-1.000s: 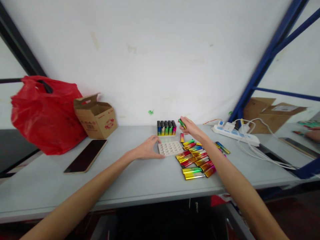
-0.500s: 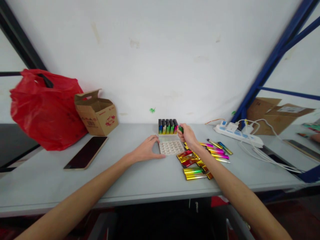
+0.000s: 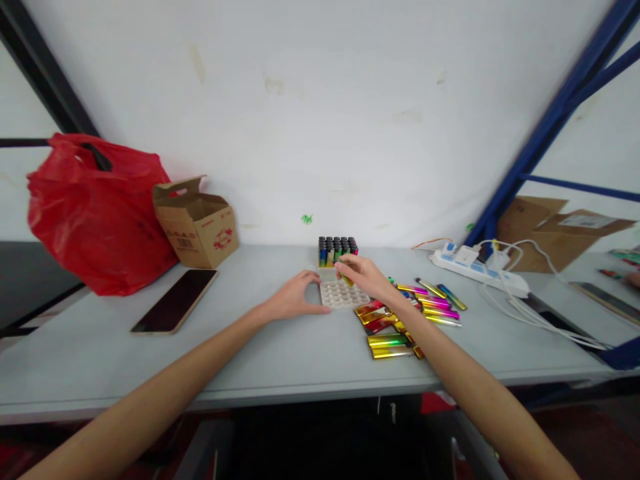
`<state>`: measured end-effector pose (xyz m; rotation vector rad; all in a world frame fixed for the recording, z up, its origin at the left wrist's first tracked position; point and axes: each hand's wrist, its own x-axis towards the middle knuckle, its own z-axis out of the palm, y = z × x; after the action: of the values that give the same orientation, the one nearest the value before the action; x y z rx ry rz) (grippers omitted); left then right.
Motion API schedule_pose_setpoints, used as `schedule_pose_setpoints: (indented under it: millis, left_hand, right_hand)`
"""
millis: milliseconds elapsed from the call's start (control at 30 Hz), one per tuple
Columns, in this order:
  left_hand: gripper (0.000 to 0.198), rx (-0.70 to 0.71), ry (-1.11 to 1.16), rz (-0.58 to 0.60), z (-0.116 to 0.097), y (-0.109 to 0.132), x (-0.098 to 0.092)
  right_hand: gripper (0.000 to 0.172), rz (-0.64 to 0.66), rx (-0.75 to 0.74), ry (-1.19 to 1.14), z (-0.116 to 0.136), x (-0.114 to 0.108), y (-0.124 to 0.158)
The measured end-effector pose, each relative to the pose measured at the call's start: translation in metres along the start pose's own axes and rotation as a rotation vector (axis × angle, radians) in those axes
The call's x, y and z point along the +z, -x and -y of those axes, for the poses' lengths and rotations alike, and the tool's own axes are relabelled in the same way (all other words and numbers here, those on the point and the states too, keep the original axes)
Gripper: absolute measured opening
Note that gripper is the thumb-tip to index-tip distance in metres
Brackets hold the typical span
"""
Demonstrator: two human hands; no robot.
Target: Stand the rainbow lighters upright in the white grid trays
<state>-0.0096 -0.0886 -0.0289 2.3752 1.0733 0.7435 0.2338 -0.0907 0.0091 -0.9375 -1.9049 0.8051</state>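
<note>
My left hand (image 3: 296,298) rests on the table with thumb and fingers spread around the left side of a white tray with rows of round cells (image 3: 340,297). Over that tray's back right part, my right hand (image 3: 361,272) pinches a yellowish lighter (image 3: 346,279), tilted with its lower end toward the cells. Behind the tray stands a block of upright lighters (image 3: 330,252) with black tops, packed in rows. To the right, partly under my right forearm, lies a loose pile of shiny gold, red, green and pink lighters (image 3: 385,341).
At the left are a phone (image 3: 175,302), an open cardboard box (image 3: 203,233) and a red plastic bag (image 3: 100,220). A white power strip (image 3: 477,272) with cables lies at the right, near a blue metal frame (image 3: 540,133) and another cardboard box (image 3: 555,243).
My right hand has moved left from beside the upright lighters to above the white tray, carrying the lighter. My left hand has stayed at the tray's side.
</note>
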Motion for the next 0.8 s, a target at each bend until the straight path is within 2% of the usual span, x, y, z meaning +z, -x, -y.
schedule_pose_setpoints:
  millis: [100, 300, 633, 700, 800]
  left_hand:
    - [0.066, -0.004, 0.003, -0.010, 0.001, 0.000, 0.000]
    - [0.062, 0.002, 0.034, -0.035, 0.002, -0.001, 0.002]
    - [0.064, -0.021, 0.028, -0.019, -0.004, -0.002, -0.001]
    - [0.064, -0.016, 0.023, -0.015, -0.006, -0.001, -0.002]
    - [0.061, -0.006, 0.006, -0.011, -0.007, -0.001, -0.004]
  right_hand:
    - [0.040, -0.015, -0.034, 0.096, 0.000, 0.003, 0.002]
    - [0.044, -0.066, -0.019, 0.137, -0.005, 0.009, -0.002]
    - [0.030, 0.060, -0.098, 0.427, -0.018, 0.022, -0.013]
    - [0.032, 0.059, -0.121, 0.461, -0.018, 0.017, -0.013]
    - [0.030, 0.006, -0.113, 0.536, -0.019, -0.010, -0.009]
